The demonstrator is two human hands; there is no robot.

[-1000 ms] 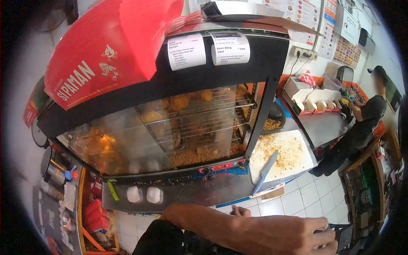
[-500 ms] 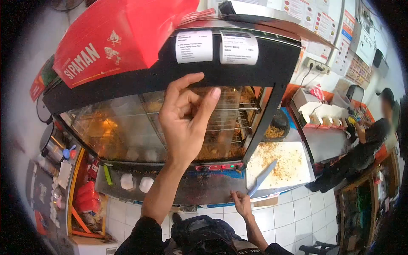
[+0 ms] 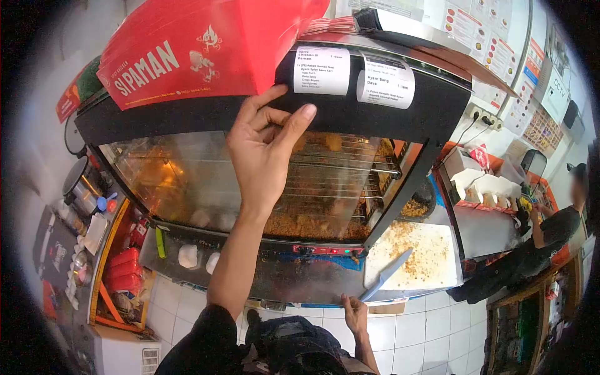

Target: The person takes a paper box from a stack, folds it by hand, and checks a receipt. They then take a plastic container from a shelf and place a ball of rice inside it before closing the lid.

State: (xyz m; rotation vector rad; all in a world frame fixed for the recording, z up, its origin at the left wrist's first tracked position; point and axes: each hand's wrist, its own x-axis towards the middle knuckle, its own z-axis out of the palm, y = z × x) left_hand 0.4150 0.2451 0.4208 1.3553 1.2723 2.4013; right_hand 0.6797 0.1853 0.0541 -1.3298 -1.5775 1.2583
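My left hand (image 3: pixel 262 140) is raised in front of the black top panel of a glass food warmer (image 3: pixel 400 128). Its forefinger and thumb are apart with nothing between them, the other fingers bent. Just beyond its fingertips, a printed order slip (image 3: pixel 322 71) is stuck to the panel. A second slip (image 3: pixel 385 81) hangs to its right. My right hand (image 3: pixel 355 314) is low at the counter's front edge, beside a knife's handle end. Its fingers are curled; what they grip, if anything, is hidden. The knife (image 3: pixel 389 272) lies across a crumb-covered white cutting board (image 3: pixel 375 259).
A red printed box (image 3: pixel 187 56) sits atop the warmer. Whitish lumps (image 3: pixel 188 255) and a green object (image 3: pixel 160 242) lie on the counter at left. A dark bowl of crumbs (image 3: pixel 417 203) stands behind the board. Another person (image 3: pixel 556 231) is at the right, near open cartons (image 3: pixel 487 187).
My left hand has moved left across the panel, its forefinger now near the red box's lower corner. My right hand stays at the counter edge, slightly closer to the knife handle. The view has shifted.
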